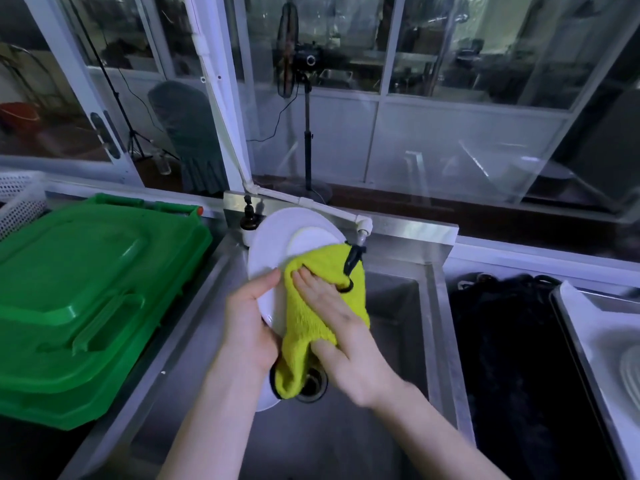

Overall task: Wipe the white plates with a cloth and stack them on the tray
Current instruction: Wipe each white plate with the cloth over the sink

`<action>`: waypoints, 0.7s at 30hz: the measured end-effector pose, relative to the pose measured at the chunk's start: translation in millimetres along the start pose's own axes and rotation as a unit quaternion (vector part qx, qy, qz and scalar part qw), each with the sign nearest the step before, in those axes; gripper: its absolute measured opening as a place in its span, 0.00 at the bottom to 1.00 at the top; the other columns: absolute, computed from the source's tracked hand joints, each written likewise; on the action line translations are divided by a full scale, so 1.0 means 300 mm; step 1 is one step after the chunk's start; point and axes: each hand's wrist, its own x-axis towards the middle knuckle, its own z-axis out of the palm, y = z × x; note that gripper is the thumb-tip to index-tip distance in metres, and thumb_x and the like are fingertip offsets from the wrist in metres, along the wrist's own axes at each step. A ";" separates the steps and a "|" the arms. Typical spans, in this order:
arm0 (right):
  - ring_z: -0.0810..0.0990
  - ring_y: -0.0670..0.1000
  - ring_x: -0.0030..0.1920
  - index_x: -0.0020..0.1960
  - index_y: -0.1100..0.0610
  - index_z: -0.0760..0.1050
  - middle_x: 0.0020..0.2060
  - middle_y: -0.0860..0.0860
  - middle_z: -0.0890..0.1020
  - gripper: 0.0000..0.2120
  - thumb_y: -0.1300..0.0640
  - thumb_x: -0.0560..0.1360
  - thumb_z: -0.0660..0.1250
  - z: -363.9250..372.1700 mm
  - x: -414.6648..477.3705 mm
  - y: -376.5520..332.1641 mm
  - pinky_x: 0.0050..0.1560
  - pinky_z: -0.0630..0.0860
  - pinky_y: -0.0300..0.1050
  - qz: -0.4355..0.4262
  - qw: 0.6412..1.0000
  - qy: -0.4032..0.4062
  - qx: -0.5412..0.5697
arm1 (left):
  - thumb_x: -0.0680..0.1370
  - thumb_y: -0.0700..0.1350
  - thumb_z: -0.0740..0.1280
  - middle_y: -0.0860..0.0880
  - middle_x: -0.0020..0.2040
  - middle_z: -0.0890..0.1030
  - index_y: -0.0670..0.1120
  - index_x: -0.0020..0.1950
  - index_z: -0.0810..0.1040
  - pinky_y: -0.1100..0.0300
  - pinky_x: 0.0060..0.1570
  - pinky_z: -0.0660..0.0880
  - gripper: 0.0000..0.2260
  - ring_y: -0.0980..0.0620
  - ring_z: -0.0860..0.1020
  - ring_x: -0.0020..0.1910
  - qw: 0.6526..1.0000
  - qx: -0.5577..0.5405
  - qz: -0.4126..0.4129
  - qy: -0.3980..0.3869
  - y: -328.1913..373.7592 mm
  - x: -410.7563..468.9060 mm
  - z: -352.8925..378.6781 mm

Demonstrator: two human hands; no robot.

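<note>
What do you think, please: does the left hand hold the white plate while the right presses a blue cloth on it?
Head view: left hand holds the white plate while right hand presses a yellow cloth, not blue, on it.

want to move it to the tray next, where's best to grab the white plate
Probably the bare left rim of the white plate, coming from the left, where the left hand holds it. It is tilted up over the sink, and the cloth under the right hand covers its right side.
</note>
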 end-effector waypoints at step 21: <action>0.52 0.41 0.78 0.77 0.51 0.61 0.77 0.45 0.61 0.39 0.65 0.66 0.57 -0.117 -0.122 -0.002 0.78 0.45 0.46 0.080 0.994 0.081 -0.002 | 0.69 0.45 0.69 0.37 0.56 0.85 0.39 0.60 0.83 0.47 0.50 0.81 0.21 0.39 0.85 0.52 0.999 0.017 -0.043 0.018 -0.132 -0.037 0.172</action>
